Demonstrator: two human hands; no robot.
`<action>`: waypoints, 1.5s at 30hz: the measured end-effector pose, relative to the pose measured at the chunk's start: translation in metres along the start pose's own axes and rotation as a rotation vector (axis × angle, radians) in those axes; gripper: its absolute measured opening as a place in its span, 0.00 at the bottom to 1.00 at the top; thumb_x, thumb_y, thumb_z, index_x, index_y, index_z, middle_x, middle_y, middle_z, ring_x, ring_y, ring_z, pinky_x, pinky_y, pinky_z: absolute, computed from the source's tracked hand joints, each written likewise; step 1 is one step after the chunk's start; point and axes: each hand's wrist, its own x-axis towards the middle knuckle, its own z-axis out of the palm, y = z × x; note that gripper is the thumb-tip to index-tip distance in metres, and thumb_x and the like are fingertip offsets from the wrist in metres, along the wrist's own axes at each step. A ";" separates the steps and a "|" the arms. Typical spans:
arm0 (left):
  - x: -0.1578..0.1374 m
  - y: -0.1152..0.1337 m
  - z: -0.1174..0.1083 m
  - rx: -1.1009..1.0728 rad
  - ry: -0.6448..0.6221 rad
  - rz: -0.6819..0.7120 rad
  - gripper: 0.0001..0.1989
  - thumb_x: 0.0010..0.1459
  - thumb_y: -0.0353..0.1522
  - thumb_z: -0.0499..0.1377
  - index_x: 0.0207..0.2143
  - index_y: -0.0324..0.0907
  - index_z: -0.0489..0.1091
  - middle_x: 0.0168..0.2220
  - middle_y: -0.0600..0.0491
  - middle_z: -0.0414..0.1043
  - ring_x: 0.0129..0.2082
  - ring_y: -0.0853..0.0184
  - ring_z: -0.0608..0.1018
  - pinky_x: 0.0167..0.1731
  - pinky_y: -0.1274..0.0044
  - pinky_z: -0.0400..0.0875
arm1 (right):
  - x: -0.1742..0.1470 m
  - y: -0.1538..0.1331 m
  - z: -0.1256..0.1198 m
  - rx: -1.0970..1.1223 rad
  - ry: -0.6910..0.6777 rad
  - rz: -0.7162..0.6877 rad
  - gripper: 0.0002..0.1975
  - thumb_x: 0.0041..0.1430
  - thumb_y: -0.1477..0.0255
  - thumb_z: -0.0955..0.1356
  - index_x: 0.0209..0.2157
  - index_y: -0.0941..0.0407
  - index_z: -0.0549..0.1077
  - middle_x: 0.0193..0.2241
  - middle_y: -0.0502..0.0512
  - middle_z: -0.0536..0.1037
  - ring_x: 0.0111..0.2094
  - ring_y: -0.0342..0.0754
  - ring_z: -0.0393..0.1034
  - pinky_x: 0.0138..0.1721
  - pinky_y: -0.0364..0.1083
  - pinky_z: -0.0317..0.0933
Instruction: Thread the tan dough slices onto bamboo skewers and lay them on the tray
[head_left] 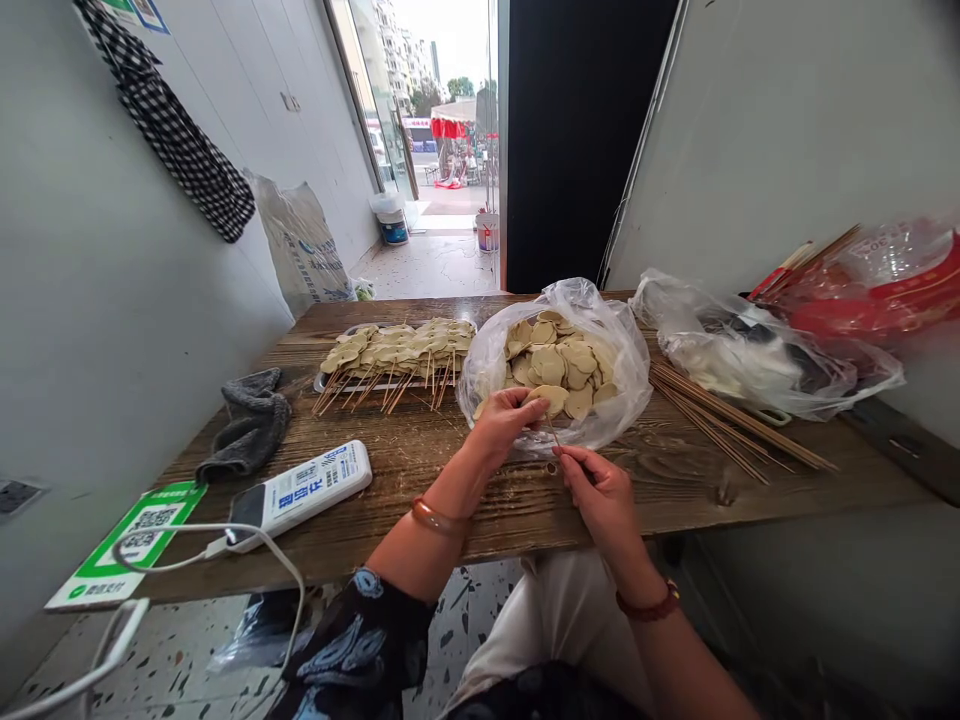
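Between the thumb and fingers of my left hand (504,425) is a thin, pale, round slice (551,400). My right hand (598,487) is closed on a thin wooden skewer (553,434), whose upper end meets the slice; whether it has pierced through cannot be made out. Both hands are over the near edge of a clear plastic bag (634,350), which is spread wide around a heap of similar slices (562,355). Left of the bag, a metal tray (321,381) bears rows of skewered slices (397,350), their sticks pointing toward me.
Loose skewers (727,420) lie right of the bag, near another plastic bag (720,340) and red packaging (877,300). A grey cloth (244,420), a white power bank (315,490) with a cable (292,570) and a green QR card (135,545) occupy the wooden table's (420,470) left side.
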 end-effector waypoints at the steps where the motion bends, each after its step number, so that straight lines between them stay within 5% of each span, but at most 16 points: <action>1: -0.001 0.000 0.001 0.011 -0.011 -0.005 0.16 0.43 0.40 0.67 0.24 0.35 0.71 0.20 0.57 0.65 0.20 0.77 0.64 0.22 0.82 0.58 | 0.000 0.000 0.000 0.001 0.008 0.002 0.17 0.58 0.60 0.66 0.38 0.59 0.79 0.20 0.49 0.70 0.18 0.39 0.56 0.19 0.40 0.51; 12: -0.007 -0.010 0.015 0.209 -0.184 -0.050 0.17 0.47 0.40 0.64 0.19 0.35 0.67 0.17 0.57 0.63 0.19 0.77 0.63 0.21 0.82 0.55 | -0.001 0.005 0.000 0.057 0.106 0.053 0.18 0.57 0.59 0.67 0.36 0.60 0.78 0.19 0.48 0.69 0.19 0.40 0.57 0.20 0.40 0.52; 16: -0.008 -0.006 0.017 0.181 -0.202 -0.050 0.17 0.46 0.41 0.66 0.26 0.34 0.73 0.21 0.55 0.68 0.21 0.76 0.66 0.22 0.82 0.58 | -0.001 0.005 -0.002 0.097 0.108 0.075 0.19 0.57 0.58 0.68 0.36 0.60 0.77 0.19 0.47 0.68 0.18 0.39 0.56 0.19 0.40 0.51; 19: -0.004 0.001 0.010 0.117 -0.092 0.012 0.21 0.45 0.43 0.66 0.36 0.35 0.75 0.26 0.52 0.73 0.23 0.75 0.69 0.24 0.82 0.62 | 0.001 0.003 -0.010 0.123 0.125 0.097 0.18 0.56 0.58 0.69 0.35 0.60 0.77 0.19 0.46 0.67 0.18 0.39 0.56 0.18 0.39 0.51; 23: 0.007 0.003 -0.007 0.134 0.190 0.158 0.18 0.50 0.43 0.62 0.36 0.37 0.74 0.26 0.52 0.73 0.23 0.73 0.71 0.26 0.79 0.65 | 0.005 0.008 -0.027 0.220 0.197 0.112 0.17 0.55 0.59 0.70 0.36 0.59 0.77 0.20 0.46 0.68 0.17 0.38 0.56 0.17 0.39 0.51; 28: 0.016 -0.002 -0.019 0.638 0.349 0.324 0.08 0.54 0.33 0.58 0.34 0.40 0.75 0.31 0.50 0.74 0.31 0.68 0.73 0.36 0.75 0.67 | 0.006 0.019 -0.036 0.278 0.230 0.123 0.17 0.53 0.58 0.71 0.35 0.59 0.77 0.19 0.46 0.68 0.17 0.38 0.55 0.16 0.39 0.50; 34: 0.019 -0.011 -0.011 1.343 0.244 0.421 0.10 0.54 0.31 0.58 0.38 0.42 0.76 0.41 0.47 0.74 0.45 0.58 0.70 0.48 0.68 0.62 | 0.003 0.013 -0.034 0.182 0.154 0.100 0.19 0.55 0.58 0.69 0.37 0.60 0.77 0.20 0.47 0.68 0.17 0.38 0.58 0.17 0.39 0.53; 45: 0.026 -0.013 -0.001 1.628 0.172 0.335 0.13 0.61 0.34 0.51 0.36 0.43 0.76 0.41 0.46 0.72 0.44 0.58 0.69 0.43 0.69 0.61 | 0.005 0.010 -0.035 0.116 0.108 0.053 0.19 0.56 0.57 0.67 0.36 0.60 0.77 0.19 0.48 0.69 0.17 0.40 0.58 0.18 0.40 0.54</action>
